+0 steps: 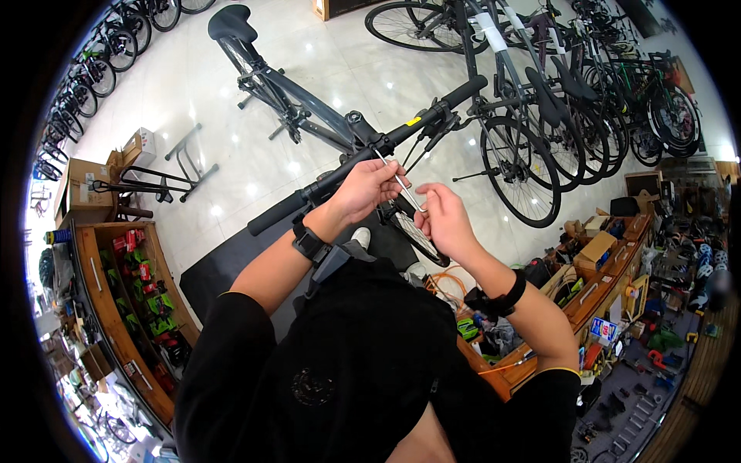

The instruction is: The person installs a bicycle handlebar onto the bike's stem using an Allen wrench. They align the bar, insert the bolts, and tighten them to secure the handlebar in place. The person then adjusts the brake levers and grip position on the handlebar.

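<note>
One slim silvery rod [408, 192] is pinched by my left hand [363, 189] and my right hand [448, 222], a black handlebar [401, 133] just beyond them.

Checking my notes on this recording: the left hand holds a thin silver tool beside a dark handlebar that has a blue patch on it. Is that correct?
Not quite: the patch is yellow, not blue, as the head view shows. The left hand does hold a thin silver tool beside the dark handlebar.
</note>
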Action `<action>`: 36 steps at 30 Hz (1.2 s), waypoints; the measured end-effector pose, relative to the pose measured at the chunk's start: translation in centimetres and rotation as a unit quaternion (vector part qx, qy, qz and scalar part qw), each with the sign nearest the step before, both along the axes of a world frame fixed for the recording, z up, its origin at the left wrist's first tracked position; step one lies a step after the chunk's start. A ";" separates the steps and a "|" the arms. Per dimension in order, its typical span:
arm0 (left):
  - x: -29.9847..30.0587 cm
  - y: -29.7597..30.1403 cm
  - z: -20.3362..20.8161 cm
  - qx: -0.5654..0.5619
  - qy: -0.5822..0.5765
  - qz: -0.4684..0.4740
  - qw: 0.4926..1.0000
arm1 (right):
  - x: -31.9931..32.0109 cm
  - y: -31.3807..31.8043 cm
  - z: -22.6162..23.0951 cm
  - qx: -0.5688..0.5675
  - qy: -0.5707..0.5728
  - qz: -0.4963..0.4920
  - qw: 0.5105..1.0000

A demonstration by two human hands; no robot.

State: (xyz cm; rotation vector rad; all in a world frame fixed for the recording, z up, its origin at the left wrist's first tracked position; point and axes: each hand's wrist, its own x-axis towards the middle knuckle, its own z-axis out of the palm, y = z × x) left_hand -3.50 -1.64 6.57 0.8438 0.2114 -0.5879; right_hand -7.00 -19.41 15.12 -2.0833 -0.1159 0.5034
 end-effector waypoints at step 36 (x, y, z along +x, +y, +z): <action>-0.1 -0.3 0.7 0.042 0.002 0.036 0.998 | 0.7 -0.4 -0.6 0.021 0.065 0.051 0.996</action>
